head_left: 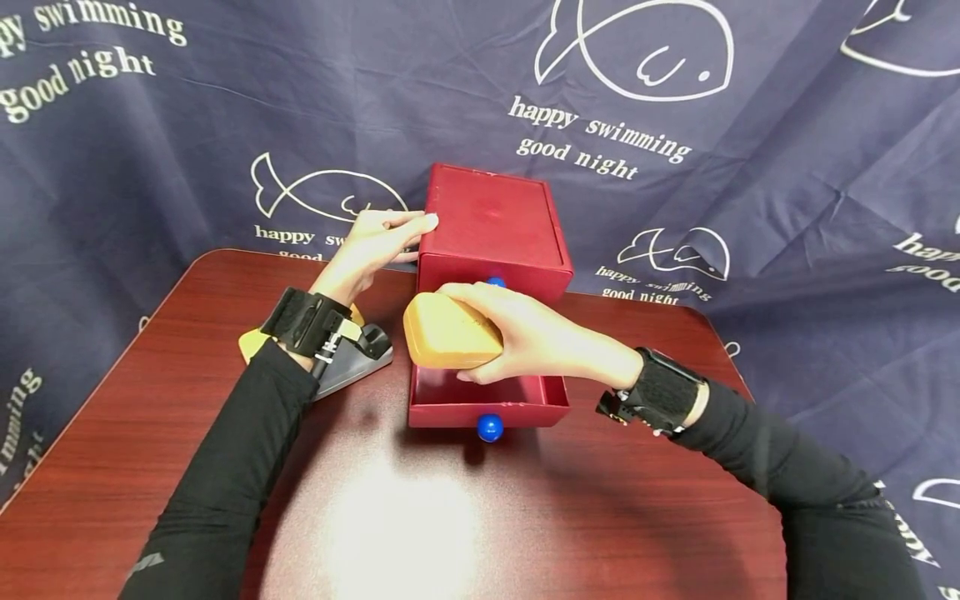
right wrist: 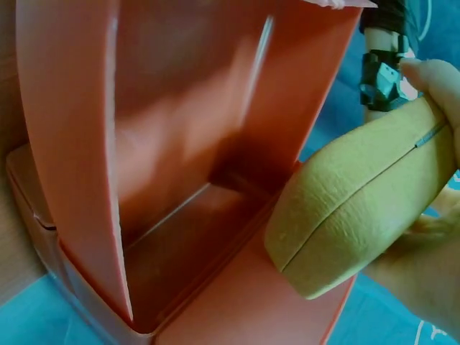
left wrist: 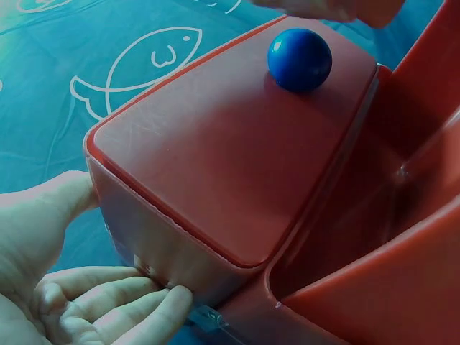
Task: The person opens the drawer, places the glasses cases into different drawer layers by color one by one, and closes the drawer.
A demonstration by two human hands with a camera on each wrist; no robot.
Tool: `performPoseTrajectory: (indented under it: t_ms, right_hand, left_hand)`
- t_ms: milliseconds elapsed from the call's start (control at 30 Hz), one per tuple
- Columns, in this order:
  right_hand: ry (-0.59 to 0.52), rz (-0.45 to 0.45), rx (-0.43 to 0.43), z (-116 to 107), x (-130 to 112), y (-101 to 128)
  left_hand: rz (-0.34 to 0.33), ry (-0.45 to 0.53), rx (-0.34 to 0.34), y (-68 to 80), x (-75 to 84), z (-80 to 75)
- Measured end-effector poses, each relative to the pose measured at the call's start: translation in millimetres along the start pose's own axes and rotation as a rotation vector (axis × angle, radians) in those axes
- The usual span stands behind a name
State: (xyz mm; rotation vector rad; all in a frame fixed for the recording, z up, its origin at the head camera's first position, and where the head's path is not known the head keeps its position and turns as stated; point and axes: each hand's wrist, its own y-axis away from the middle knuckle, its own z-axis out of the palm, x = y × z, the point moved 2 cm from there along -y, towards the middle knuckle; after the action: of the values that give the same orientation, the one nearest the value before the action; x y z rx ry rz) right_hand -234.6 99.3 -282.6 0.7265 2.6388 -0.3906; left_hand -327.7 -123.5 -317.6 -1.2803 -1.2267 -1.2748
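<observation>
Case (head_left: 452, 331) gripped by right hand (head_left: 536, 337) over open drawer (head_left: 442, 415), box (head_left: 491, 208) near tabletop (head_left: 637, 400) far edge, left hand (head_left: 372, 248) fingers (left wrist: 115, 295) unclenched against box side; drawer rim could catch case if lowered tilted.

The case (head_left: 452, 331) is above the drawer (head_left: 450, 416), which juts from the cabinet (head_left: 495, 212) (curtain (head_left: 420, 83) behind, table (head_left: 615, 525) beneath).

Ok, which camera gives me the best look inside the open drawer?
The right wrist view: it faces into the open drawer, showing floor and walls. In the head view, the yellow case and right hand cover much of the inside; the left wrist view catches only part, at its right edge.
</observation>
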Motion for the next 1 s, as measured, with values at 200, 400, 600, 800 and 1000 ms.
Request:
performPoseTrajectory:
  t_ms: [200, 400, 600, 800, 1000]
  right_hand:
    - [0.090, -0.010, -0.083, 3, -2, 0]
    - [0.125, -0.008, -0.151, 5, 0, -1]
    - [0.168, 0.026, -0.214, 12, 7, 0]
    - [0.246, 0.039, -0.235, 16, 11, 0]
    - [0.281, 0.051, -0.247, 18, 15, 1]
  left_hand:
    - [-0.006, -0.006, -0.004, 0.0, -1.1, -1.0]
    - [-0.001, -0.009, -0.008, -0.4, -1.6, -1.1]
    - [-0.009, 0.000, -0.007, 0.1, -1.6, -0.6]
    - [-0.018, 0.002, -0.003, 0.3, -0.8, 0.5]
    - [-0.017, 0.013, 0.000, 0.1, -0.3, -0.1]
